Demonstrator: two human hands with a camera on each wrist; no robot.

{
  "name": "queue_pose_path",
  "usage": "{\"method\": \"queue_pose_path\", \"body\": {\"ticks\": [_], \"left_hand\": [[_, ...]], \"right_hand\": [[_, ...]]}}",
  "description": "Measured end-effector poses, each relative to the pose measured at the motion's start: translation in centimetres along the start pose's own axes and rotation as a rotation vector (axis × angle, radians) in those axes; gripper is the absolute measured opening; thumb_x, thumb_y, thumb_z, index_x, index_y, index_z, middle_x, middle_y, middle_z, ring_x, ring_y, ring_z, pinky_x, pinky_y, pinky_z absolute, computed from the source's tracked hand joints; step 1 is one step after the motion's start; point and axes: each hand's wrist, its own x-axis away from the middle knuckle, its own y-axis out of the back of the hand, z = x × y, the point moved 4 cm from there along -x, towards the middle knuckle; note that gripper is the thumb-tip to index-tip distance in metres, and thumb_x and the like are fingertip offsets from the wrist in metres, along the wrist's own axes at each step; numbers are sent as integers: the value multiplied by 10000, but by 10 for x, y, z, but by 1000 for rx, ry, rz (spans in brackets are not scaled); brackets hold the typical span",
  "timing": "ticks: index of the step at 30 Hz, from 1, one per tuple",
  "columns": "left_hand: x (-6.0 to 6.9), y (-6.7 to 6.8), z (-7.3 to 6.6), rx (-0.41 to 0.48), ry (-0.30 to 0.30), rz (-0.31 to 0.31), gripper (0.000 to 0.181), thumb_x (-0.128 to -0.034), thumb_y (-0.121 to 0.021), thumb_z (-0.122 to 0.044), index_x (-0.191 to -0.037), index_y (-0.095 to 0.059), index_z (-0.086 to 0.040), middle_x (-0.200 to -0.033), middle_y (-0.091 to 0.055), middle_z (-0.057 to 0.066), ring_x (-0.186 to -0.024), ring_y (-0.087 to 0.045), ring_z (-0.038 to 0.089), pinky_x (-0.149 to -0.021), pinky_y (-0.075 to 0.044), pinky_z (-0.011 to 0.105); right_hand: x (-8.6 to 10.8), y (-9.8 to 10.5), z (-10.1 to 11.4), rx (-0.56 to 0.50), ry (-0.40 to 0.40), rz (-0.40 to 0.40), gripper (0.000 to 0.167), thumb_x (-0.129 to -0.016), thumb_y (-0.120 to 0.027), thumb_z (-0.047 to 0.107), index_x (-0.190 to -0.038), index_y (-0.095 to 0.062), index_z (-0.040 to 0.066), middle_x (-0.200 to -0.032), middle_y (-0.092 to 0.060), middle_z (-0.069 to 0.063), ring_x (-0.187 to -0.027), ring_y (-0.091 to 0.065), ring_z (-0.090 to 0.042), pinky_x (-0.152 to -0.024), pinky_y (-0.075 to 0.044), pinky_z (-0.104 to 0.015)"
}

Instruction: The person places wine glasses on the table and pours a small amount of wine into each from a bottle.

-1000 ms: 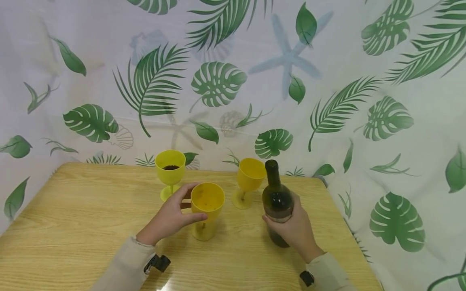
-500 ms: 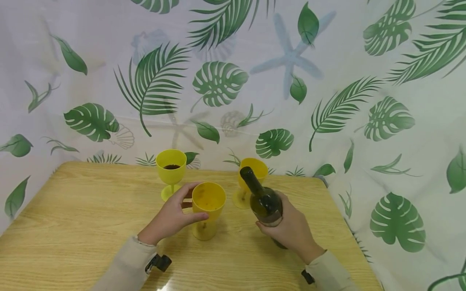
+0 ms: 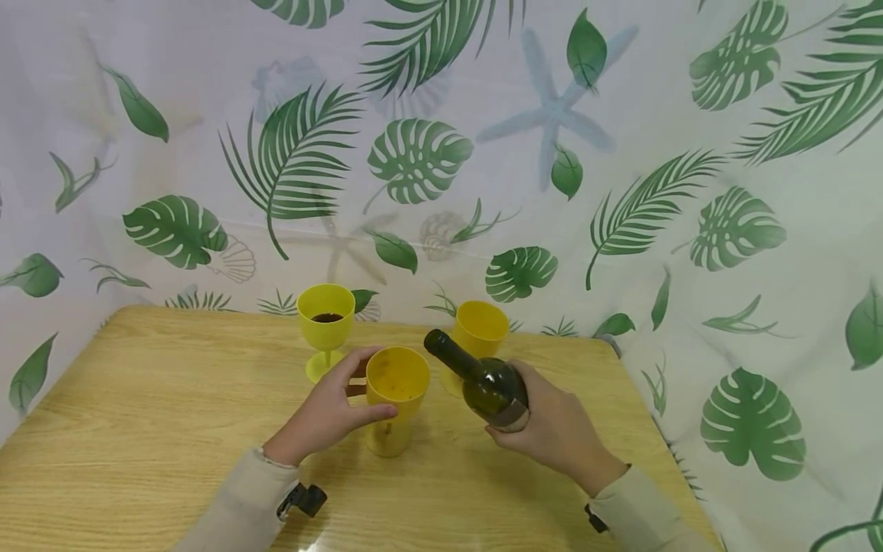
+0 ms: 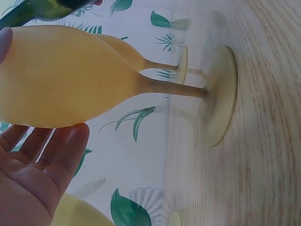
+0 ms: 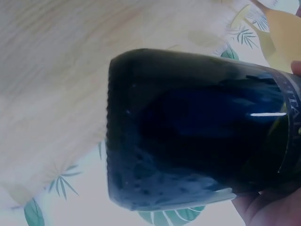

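My left hand (image 3: 331, 410) curls its fingers and thumb round the bowl of the front yellow goblet (image 3: 398, 376), whose foot stands on the table; the left wrist view shows this goblet (image 4: 70, 75) from the side, upright on its base. My right hand (image 3: 555, 422) grips a dark green bottle (image 3: 493, 391), tilted with its neck towards the upper left. The bottle's mouth is just above and right of the goblet's rim, apart from it. In the right wrist view the bottle's base (image 5: 141, 132) is off the table.
Behind my left hand stands a lime-yellow goblet (image 3: 326, 326) with dark contents. Another orange-yellow goblet (image 3: 481, 326) stands behind the bottle, partly hidden. The wooden table (image 3: 172, 383) meets a leaf-patterned cloth (image 3: 428, 230) at its back edge.
The bottle has gone from upright to strongly tilted, its mouth moving left towards the front goblet. My right hand has turned with it. My left hand keeps its hold.
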Motion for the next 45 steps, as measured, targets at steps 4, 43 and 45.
{"method": "queue_pose_path", "body": {"ticks": [4,43,45], "left_hand": [[1,-2,0,6,5,5,786,-854,-867,-365,-1510,-459,-223,-1434,-560,-8,-1310,-545,241,-1086,-493,498],[1,-3,-1,40,12,20,779,-854,-870,-345,-1510,-461,-249,-1445,-552,-21,-1336,-523,240,-1105,-471,504],[1,-3,-1,40,13,19,780,-853,-870,-345,-1510,-461,-250,-1448,-549,-23,-1334,-524,231,-1104,-471,502]], "right_hand": [[-2,5,3,29,45,11,932,-675,-938,459,-1407,-505,78,-1175,-729,-58,-934,-726,-184,-694,-621,-389],[-15,32,16,284,191,107,811,-680,-907,444,-1326,-533,125,-980,-663,8,-770,-644,-116,-619,-577,-309],[-16,33,16,285,199,104,805,-680,-908,441,-1320,-535,124,-961,-655,10,-752,-633,-110,-608,-571,-303]]}}
